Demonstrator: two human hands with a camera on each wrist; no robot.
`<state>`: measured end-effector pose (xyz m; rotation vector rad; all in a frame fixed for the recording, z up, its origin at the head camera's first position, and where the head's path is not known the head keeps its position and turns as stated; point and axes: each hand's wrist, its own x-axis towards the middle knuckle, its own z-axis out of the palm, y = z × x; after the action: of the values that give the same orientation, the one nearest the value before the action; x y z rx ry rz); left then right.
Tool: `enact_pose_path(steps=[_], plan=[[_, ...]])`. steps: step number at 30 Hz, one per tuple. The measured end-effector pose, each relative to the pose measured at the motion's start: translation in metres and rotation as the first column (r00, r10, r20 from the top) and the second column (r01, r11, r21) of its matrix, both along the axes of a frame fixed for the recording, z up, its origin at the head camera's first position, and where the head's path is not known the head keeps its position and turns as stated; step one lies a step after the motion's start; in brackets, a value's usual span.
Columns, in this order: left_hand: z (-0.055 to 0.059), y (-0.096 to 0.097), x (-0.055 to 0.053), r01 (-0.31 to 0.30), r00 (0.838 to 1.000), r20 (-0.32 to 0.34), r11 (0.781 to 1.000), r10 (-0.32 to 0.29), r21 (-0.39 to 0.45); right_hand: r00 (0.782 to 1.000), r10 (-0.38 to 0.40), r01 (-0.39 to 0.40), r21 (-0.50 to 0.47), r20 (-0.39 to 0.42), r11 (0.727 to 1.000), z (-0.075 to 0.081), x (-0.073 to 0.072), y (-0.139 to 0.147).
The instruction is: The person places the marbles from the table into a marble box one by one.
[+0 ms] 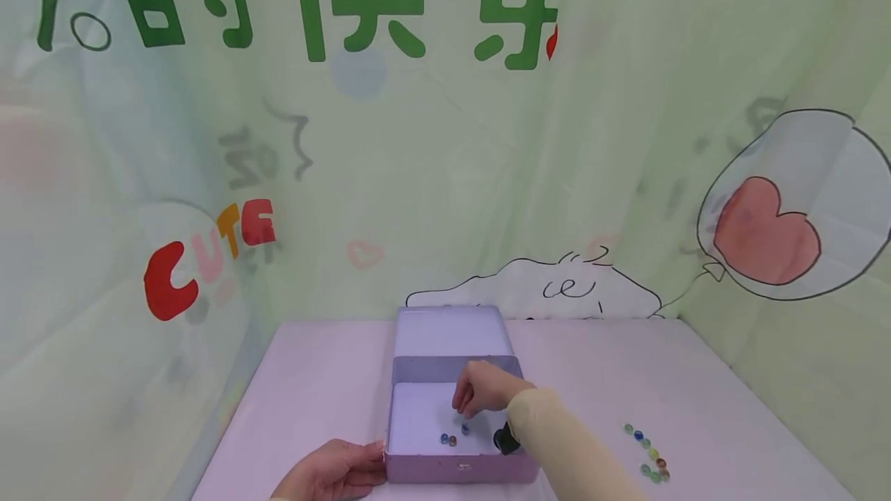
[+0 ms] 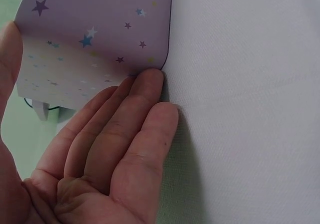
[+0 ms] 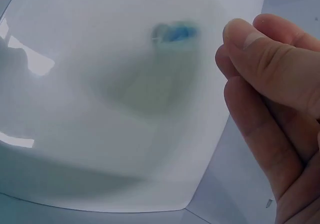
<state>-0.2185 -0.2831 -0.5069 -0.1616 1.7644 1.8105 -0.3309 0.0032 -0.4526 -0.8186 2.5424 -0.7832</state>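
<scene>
Over the bottom of the open box [image 1: 425, 470], a blue marble [image 1: 465, 430] is just below the right hand [image 1: 487, 386]; it is blurred, so I cannot tell if it touches the bottom. The right hand has thumb and fingertips curled together, with nothing visible between them. The left hand [image 1: 339, 470] clamps the front left corner of the box, thumb at the rim, fingers near the lower edge. On the curtain [image 1: 452, 176] one can read "CUTE" and, in large green characters, "的快乐". The box, printed with stars outside, contains also two more marbles [image 1: 444, 438], side by side. On the bench [image 1: 592, 377], well to the right, eight marbles [image 1: 653, 454] form a hooked line.
</scene>
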Motion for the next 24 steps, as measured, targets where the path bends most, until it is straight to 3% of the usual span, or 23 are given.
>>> enact_pose_path(steps=[4, 9, 11, 16, 19, 22, 24], plan=[[0.001, 0.000, 0.001, -0.001, 0.999, 0.038, 1.000, 0.000, 0.025, 1.000, -0.001, 0.001, -0.027, -0.002, 1.000, 0.003, 0.004, 0.002], [-0.002, -0.001, 0.003, 0.034, 0.999, -0.006, 0.999, -0.034, 0.032, 1.000, -0.012, 0.014, -0.075, 0.026, 0.997, 0.010, 0.005, 0.009], [-0.009, 0.002, 0.003, 0.063, 0.998, -0.022, 0.997, -0.062, 0.052, 0.998, -0.037, 0.043, -0.117, 0.051, 0.992, 0.011, 0.005, 0.024], [-0.023, 0.003, 0.004, 0.125, 0.992, -0.027, 0.985, -0.123, 0.118, 0.992, -0.107, 0.119, -0.252, 0.063, 0.960, 0.019, 0.004, 0.081], [-0.025, 0.002, 0.004, 0.159, 0.987, -0.050, 0.981, -0.154, 0.110, 0.982, -0.186, 0.187, -0.291, 0.032, 0.938, 0.027, 0.008, 0.126], [-0.020, 0.000, 0.004, 0.169, 0.984, -0.071, 0.982, -0.163, 0.082, 0.955, -0.295, 0.283, -0.324, 0.011, 0.903, 0.038, 0.017, 0.174], [-0.014, -0.001, 0.002, 0.161, 0.985, -0.069, 0.985, -0.157, 0.060, 0.922, -0.387, 0.371, -0.334, 0.018, 0.867, 0.045, 0.026, 0.206]])
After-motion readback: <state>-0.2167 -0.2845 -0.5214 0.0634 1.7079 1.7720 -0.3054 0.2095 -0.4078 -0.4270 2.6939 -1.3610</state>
